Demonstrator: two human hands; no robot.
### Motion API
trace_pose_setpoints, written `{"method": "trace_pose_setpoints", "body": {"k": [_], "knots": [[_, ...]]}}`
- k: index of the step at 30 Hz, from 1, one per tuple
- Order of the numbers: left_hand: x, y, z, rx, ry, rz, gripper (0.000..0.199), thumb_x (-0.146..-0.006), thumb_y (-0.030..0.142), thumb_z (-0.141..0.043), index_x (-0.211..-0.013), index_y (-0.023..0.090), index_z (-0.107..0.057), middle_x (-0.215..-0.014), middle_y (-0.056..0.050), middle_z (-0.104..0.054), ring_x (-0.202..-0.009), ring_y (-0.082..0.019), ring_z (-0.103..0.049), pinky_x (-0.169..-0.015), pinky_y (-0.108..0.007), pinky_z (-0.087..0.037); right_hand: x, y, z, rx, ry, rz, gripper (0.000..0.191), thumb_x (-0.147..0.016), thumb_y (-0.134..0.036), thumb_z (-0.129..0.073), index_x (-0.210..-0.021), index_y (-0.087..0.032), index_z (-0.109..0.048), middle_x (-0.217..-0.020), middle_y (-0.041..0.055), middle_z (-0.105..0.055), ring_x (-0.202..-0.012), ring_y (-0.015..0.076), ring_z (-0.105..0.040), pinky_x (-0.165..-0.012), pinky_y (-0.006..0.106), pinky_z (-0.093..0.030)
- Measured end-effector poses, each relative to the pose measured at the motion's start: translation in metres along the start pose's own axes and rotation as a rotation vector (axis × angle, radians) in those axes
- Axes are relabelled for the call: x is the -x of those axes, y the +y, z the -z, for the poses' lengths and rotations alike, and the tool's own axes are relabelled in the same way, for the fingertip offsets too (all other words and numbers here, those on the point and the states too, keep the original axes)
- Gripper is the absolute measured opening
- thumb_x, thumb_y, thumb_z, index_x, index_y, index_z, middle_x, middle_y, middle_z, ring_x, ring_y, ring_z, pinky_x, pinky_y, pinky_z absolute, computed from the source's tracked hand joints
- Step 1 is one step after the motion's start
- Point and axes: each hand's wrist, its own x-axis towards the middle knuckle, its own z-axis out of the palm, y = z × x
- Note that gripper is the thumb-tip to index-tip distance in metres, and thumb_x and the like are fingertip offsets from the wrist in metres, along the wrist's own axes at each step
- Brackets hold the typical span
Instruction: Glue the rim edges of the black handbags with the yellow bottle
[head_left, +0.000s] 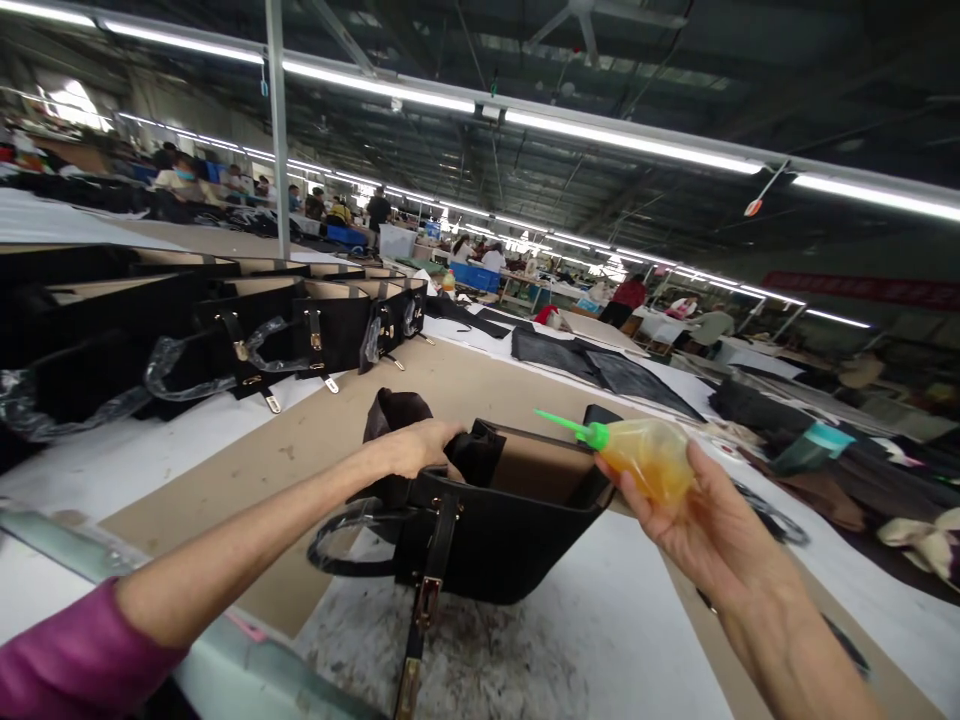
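A black handbag (510, 540) with a tan lining and gold metal fittings stands on the worktable in front of me, its top gaping. My left hand (424, 448) grips the bag's upper edge at its left end, fingers curled over dark material there and partly hidden. A plastic-wrapped handle (337, 560) loops out at the left, and a strap with a gold clasp (427, 600) hangs down the near side. In my right hand (694, 520) is a soft clear squeeze bottle (651, 462) of amber liquid, lying tilted, its green nozzle pointing left over the bag's rim.
Several similar black bags (277, 320) stand in a row at the left. Dark flat panels (600, 365) lie farther back on the table. Dark cloth and a teal-topped container (814, 447) are at the right. A metal post (277, 130) rises behind the bags; people work in the distance.
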Motion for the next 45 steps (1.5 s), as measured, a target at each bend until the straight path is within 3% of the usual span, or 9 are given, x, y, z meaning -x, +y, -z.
{"method": "trace_pose_setpoints", "body": {"k": [3, 9, 13, 21, 25, 29, 32, 35, 45], "knots": [[-0.015, -0.006, -0.004, 0.005, -0.115, -0.067, 0.042, -0.062, 0.044, -0.076, -0.097, 0.022, -0.067, -0.08, 0.002, -0.068, -0.08, -0.022, -0.065, -0.067, -0.026, -0.045, 0.002, 0.002, 0.003, 0.005, 0.003, 0.02, 0.078, -0.053, -0.021, -0.091, -0.122, -0.019, -0.055, -0.122, 0.0179, -0.062, -0.103, 0.0372, -0.062, -0.074, 0.031, -0.061], [-0.037, -0.009, -0.019, -0.118, 0.011, -0.075, 0.065, -0.058, 0.055, -0.076, -0.111, 0.021, -0.061, -0.102, -0.005, -0.068, -0.098, -0.029, -0.062, -0.079, -0.031, -0.046, -0.004, 0.006, -0.002, 0.093, -0.024, 0.103, 0.072, -0.054, -0.016, -0.09, -0.118, -0.018, -0.058, -0.112, 0.0143, -0.068, -0.09, 0.0315, -0.069, -0.066, 0.026, -0.061], [-0.044, -0.003, -0.02, -0.435, 0.047, -0.003, 0.082, -0.056, 0.07, -0.07, -0.116, 0.016, -0.056, -0.114, -0.015, -0.061, -0.101, -0.037, -0.06, -0.083, -0.041, -0.047, -0.009, 0.011, -0.007, 0.199, -0.026, 0.166, 0.06, -0.055, -0.02, -0.09, -0.107, -0.012, -0.062, -0.101, 0.0152, -0.07, -0.08, 0.0289, -0.07, -0.059, 0.023, -0.061], [-0.047, 0.005, -0.024, -0.672, 0.157, 0.005, 0.075, -0.066, 0.075, -0.058, -0.106, 0.012, -0.063, -0.106, -0.02, -0.064, -0.094, -0.038, -0.064, -0.081, -0.045, -0.048, -0.007, 0.015, -0.004, 0.366, -0.049, 0.257, 0.049, -0.064, -0.026, -0.086, -0.102, -0.015, -0.057, -0.092, 0.0095, -0.071, -0.074, 0.0235, -0.071, -0.056, 0.021, -0.059], [-0.048, 0.003, -0.029, -0.562, 0.098, 0.16, 0.073, -0.064, 0.08, -0.054, -0.087, 0.012, -0.069, -0.091, -0.02, -0.069, -0.094, -0.039, -0.064, -0.079, -0.043, -0.049, -0.007, 0.014, -0.005, 0.368, -0.044, 0.251, 0.052, -0.063, -0.027, -0.087, -0.104, -0.016, -0.058, -0.092, 0.0082, -0.071, -0.071, 0.0226, -0.07, -0.059, 0.023, -0.059], [-0.049, -0.005, -0.04, -0.218, 0.11, 0.264, 0.048, -0.065, 0.059, -0.066, -0.083, 0.014, -0.069, -0.089, -0.013, -0.071, -0.088, -0.03, -0.066, -0.071, -0.032, -0.05, -0.006, 0.014, -0.005, 0.297, -0.051, 0.144, 0.059, -0.057, -0.024, -0.09, -0.107, -0.017, -0.058, -0.099, 0.0114, -0.071, -0.08, 0.0251, -0.07, -0.066, 0.026, -0.06], [-0.049, -0.015, -0.05, 0.101, 0.138, 0.237, 0.029, -0.067, 0.04, -0.069, -0.082, 0.016, -0.069, -0.084, -0.006, -0.071, -0.083, -0.024, -0.067, -0.069, -0.028, -0.05, -0.006, 0.013, -0.001, 0.255, -0.046, 0.117, 0.065, -0.054, -0.017, -0.091, -0.11, -0.017, -0.058, -0.102, 0.0135, -0.071, -0.086, 0.0258, -0.07, -0.072, 0.027, -0.06], [-0.05, -0.023, -0.058, 0.232, 0.13, 0.168, 0.021, -0.071, 0.032, -0.064, -0.083, 0.017, -0.07, -0.082, -0.002, -0.07, -0.083, -0.021, -0.066, -0.07, -0.026, -0.05, -0.009, 0.012, 0.004, 0.248, -0.008, 0.157, 0.066, -0.053, -0.015, -0.091, -0.11, -0.016, -0.059, -0.098, 0.0129, -0.071, -0.082, 0.0254, -0.07, -0.069, 0.026, -0.06], [-0.07, -0.047, -0.071, 0.459, 0.176, 0.033, 0.027, -0.065, 0.015, -0.056, -0.09, 0.013, -0.068, -0.085, -0.005, -0.068, -0.09, -0.025, -0.064, -0.083, -0.033, -0.049, -0.016, 0.01, 0.014, 0.264, 0.059, 0.209, 0.063, -0.048, -0.018, -0.093, -0.104, -0.017, -0.063, -0.091, 0.0097, -0.073, -0.073, 0.0264, -0.071, -0.059, 0.025, -0.061]]}}
